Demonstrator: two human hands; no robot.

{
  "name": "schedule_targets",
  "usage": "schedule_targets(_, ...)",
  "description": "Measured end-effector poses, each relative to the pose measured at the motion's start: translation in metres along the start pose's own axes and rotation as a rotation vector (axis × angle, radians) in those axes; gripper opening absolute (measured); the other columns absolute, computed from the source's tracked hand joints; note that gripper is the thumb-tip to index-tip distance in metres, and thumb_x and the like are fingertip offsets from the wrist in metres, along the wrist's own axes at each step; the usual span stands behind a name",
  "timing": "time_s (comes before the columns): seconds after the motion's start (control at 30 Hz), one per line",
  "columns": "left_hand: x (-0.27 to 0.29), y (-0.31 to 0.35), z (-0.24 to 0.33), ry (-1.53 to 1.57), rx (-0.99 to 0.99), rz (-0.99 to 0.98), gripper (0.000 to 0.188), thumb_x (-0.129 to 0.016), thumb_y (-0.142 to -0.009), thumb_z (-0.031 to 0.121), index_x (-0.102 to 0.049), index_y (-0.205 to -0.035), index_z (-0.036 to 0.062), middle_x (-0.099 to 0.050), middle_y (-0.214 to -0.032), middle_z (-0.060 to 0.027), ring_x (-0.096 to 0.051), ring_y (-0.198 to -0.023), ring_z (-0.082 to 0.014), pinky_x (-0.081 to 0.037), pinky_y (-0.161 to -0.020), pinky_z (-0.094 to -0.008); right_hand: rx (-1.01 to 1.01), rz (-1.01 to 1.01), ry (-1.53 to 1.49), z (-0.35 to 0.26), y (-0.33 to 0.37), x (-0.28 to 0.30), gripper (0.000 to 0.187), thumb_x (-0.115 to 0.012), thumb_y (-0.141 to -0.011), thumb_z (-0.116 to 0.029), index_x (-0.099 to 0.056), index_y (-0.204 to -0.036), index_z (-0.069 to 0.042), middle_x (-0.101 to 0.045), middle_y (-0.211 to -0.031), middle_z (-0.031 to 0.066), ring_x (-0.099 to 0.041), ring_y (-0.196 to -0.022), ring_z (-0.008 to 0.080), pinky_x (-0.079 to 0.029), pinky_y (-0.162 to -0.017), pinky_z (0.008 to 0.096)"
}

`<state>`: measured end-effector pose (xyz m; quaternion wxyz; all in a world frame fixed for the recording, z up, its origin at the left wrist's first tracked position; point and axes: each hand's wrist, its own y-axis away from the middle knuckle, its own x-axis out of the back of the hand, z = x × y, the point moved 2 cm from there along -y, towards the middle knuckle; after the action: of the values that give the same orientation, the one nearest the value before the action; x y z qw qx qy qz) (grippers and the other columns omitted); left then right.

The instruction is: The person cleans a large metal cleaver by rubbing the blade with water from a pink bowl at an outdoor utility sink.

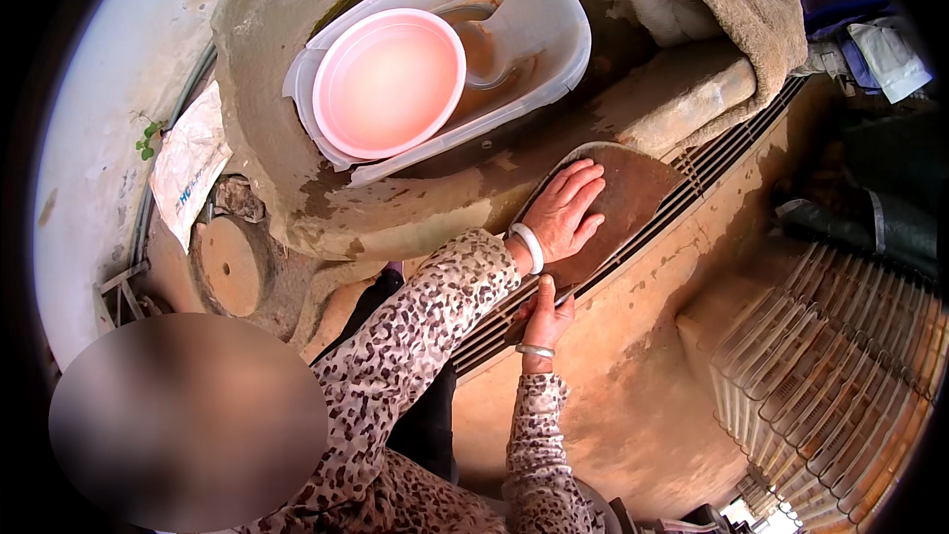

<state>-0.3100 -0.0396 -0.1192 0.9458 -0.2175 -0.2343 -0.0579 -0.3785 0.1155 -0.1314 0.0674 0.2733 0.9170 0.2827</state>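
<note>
A broad, flat brown blade like a large cleaver [638, 193] lies tilted along the rim of the stone basin, above dark parallel bars. On its face rests my left hand [565, 210], palm down with the fingers stretched out; a white bangle circles that wrist. Closer to me, my right hand [548, 321] is closed at the narrow lower end of the cleaver, thumb pointing up. Its fingers partly hide what seems to be the handle. Beyond my hands, a pink basin [390, 84] of cloudy liquid sits inside a translucent plastic tub [554, 15] with brown residue.
The tub stands within a worn stone basin [252, 69]. A grey-brown cloth [756, 15] drapes over its right end. Dark bars [479, 341] run along the near side. A wire rack [825, 376] stands at lower right; a round stone disc [230, 265] lies left.
</note>
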Motion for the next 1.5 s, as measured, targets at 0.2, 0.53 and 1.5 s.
schedule_targets(0.2, 0.005, 0.037, 0.009, 0.009, 0.079, -0.001, 0.05, -0.068, -0.085, 0.015, -0.05, -0.128, -0.0001, -0.045, -0.141, -0.0182, -0.041, -0.133, -0.0397, -0.035, -0.113, -0.0477, -0.046, 0.019, 0.09, 0.018, 0.028, 0.019, 0.015, -0.065, -0.095, -0.017, -0.058, -0.096, -0.004, -0.051, -0.055, -0.0007, -0.045, -0.039, 0.0085, -0.036, -0.036, 0.0249)
schedule_targets(0.53, 0.003, 0.043, 0.009, 0.08, 0.045, -0.006, 0.046, -0.067, -0.085, 0.011, -0.051, -0.127, 0.0003, -0.047, -0.139, -0.0183, -0.041, -0.133, -0.0399, -0.035, -0.113, -0.0474, -0.024, 0.013, 0.036, 0.017, 0.034, 0.017, 0.017, -0.066, -0.095, -0.019, -0.058, -0.096, -0.004, -0.052, -0.057, 0.0003, -0.046, -0.041, 0.0086, -0.039, -0.037, 0.0246)
schedule_targets(1.5, -0.002, -0.004, -0.002, 0.006, -0.021, -0.003, 0.045, -0.065, -0.084, 0.01, -0.051, -0.125, 0.0, -0.048, -0.139, -0.0184, -0.042, -0.132, -0.0395, -0.036, -0.112, -0.0472, -0.03, 0.006, -0.003, 0.006, 0.0, -0.002, 0.019, -0.066, -0.096, -0.02, -0.055, -0.089, -0.005, -0.049, -0.054, 0.0, -0.047, -0.04, 0.0099, -0.039, -0.038, 0.0248)
